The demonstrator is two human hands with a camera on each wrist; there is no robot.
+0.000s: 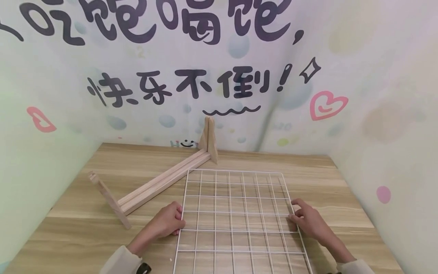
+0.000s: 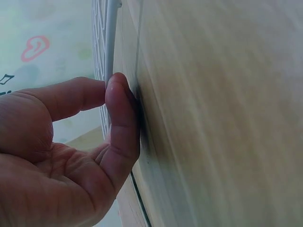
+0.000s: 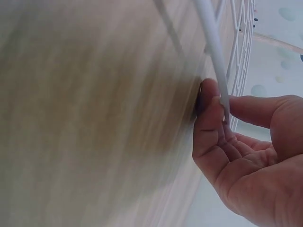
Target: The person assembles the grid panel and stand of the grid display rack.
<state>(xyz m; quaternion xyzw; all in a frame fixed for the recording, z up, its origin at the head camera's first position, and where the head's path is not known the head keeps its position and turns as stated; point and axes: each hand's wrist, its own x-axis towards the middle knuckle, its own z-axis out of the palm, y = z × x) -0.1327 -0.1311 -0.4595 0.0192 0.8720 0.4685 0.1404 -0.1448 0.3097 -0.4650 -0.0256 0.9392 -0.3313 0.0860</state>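
A white wire grid panel (image 1: 236, 212) lies nearly flat, just above the wooden table, its near end cut off by the head view's lower edge. At its left rim my left hand (image 1: 168, 219) pinches the wire between thumb and fingers. My right hand (image 1: 309, 222) pinches the opposite rim in the same way. The left wrist view shows thumb and fingertips meeting at the rim wire (image 2: 111, 42), close to the tabletop. In the right wrist view, the fingers curl under the rim wire (image 3: 214, 47) with the thumb on the other side.
Behind and left of the panel stands a wooden frame (image 1: 164, 182), a long grooved bar joining two upright end pieces. Its far end piece (image 1: 212, 142) is close to the back wall. Printed walls (image 1: 239, 125) enclose the wooden table (image 1: 328, 186) at the back and sides.
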